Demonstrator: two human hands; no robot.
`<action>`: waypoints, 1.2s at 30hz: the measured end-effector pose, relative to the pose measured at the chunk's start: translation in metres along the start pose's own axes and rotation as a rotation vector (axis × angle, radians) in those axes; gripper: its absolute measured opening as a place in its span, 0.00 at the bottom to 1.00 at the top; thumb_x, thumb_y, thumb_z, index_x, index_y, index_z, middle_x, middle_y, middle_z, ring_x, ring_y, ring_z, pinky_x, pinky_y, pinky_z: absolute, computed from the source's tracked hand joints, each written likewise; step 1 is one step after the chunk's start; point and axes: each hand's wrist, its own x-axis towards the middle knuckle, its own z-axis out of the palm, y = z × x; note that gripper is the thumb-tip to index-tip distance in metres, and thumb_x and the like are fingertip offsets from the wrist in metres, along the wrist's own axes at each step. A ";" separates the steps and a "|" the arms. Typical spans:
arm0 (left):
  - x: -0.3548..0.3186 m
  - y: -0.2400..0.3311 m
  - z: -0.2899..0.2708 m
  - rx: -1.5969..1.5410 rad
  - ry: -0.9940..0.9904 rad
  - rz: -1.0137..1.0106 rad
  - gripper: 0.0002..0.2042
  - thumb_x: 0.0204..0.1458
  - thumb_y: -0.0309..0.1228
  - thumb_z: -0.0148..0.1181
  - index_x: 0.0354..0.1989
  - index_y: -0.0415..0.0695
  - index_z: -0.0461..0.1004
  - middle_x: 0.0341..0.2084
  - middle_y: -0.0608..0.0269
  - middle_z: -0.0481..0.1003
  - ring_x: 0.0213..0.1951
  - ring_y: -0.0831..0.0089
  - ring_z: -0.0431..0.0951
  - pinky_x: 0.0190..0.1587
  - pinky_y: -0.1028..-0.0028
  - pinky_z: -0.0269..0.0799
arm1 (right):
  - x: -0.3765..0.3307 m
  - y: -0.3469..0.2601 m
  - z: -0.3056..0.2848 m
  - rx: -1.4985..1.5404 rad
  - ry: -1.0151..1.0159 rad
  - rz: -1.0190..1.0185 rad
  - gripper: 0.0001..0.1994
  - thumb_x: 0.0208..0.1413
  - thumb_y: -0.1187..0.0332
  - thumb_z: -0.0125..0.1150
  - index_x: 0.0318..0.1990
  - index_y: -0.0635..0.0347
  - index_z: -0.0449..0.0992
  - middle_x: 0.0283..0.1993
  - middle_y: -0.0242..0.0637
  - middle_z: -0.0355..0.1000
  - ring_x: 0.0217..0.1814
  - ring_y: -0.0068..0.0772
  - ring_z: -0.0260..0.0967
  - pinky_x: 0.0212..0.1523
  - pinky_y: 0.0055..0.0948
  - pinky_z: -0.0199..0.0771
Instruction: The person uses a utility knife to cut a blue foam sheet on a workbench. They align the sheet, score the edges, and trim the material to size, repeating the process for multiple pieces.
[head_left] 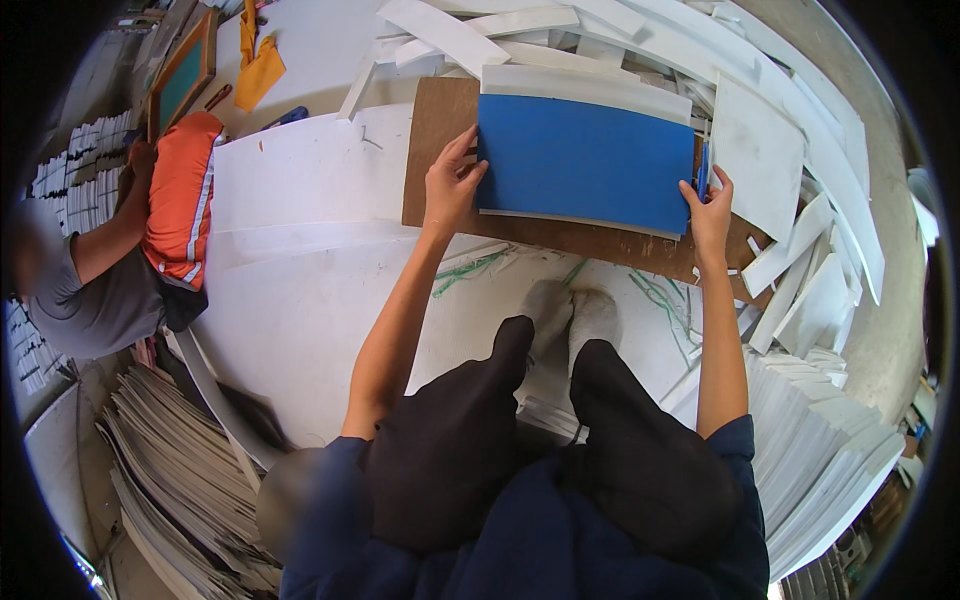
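A blue rectangular sheet point(585, 160) lies over a white sheet point(590, 92), which shows along its far and near edges. Both rest on a brown board point(440, 130). At the blue sheet's left edge, my left hand point(455, 185) pinches the edge between thumb and fingers. My right hand point(710, 215) is at the right edge, its thumb touching the corner area. Between its thumb and fingers stands a slim blue tool point(703, 172), a pen or a cutter; which one I cannot tell.
White offcut strips point(530, 22) pile up beyond and to the right of the board. Stacks of white sheets point(820, 440) stand at right and grey-white sheets point(180, 470) at lower left. Green string point(470, 270) lies near my feet. Another person point(110, 270) sits at left beside an orange bundle point(180, 195).
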 end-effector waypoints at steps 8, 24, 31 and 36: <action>-0.005 -0.007 -0.001 0.007 -0.053 -0.038 0.25 0.47 0.20 0.56 0.57 0.47 0.63 0.52 0.57 0.65 0.52 0.68 0.67 0.52 0.71 0.67 | -0.006 0.003 0.002 -0.037 0.017 -0.011 0.33 0.44 0.64 0.66 0.56 0.59 0.57 0.35 0.41 0.71 0.35 0.32 0.69 0.40 0.30 0.67; -0.017 0.018 0.037 0.775 -0.061 0.524 0.36 0.42 0.33 0.62 0.61 0.44 0.52 0.61 0.55 0.51 0.63 0.61 0.47 0.64 0.58 0.38 | 0.000 0.012 -0.005 0.073 -0.027 0.011 0.34 0.42 0.64 0.67 0.56 0.60 0.56 0.37 0.46 0.72 0.39 0.37 0.71 0.43 0.32 0.68; -0.012 0.045 0.120 0.833 -0.493 0.772 0.45 0.37 0.48 0.64 0.62 0.41 0.49 0.63 0.57 0.47 0.65 0.61 0.43 0.65 0.56 0.36 | 0.001 0.011 -0.007 0.168 -0.081 0.022 0.33 0.42 0.67 0.67 0.56 0.60 0.57 0.38 0.48 0.73 0.40 0.36 0.71 0.44 0.31 0.68; -0.012 0.043 0.131 0.835 -0.517 0.785 0.45 0.37 0.49 0.64 0.61 0.39 0.50 0.63 0.57 0.48 0.65 0.61 0.44 0.65 0.57 0.38 | -0.003 0.011 -0.011 0.194 -0.078 0.031 0.33 0.43 0.68 0.66 0.56 0.60 0.56 0.36 0.47 0.73 0.38 0.35 0.72 0.42 0.30 0.68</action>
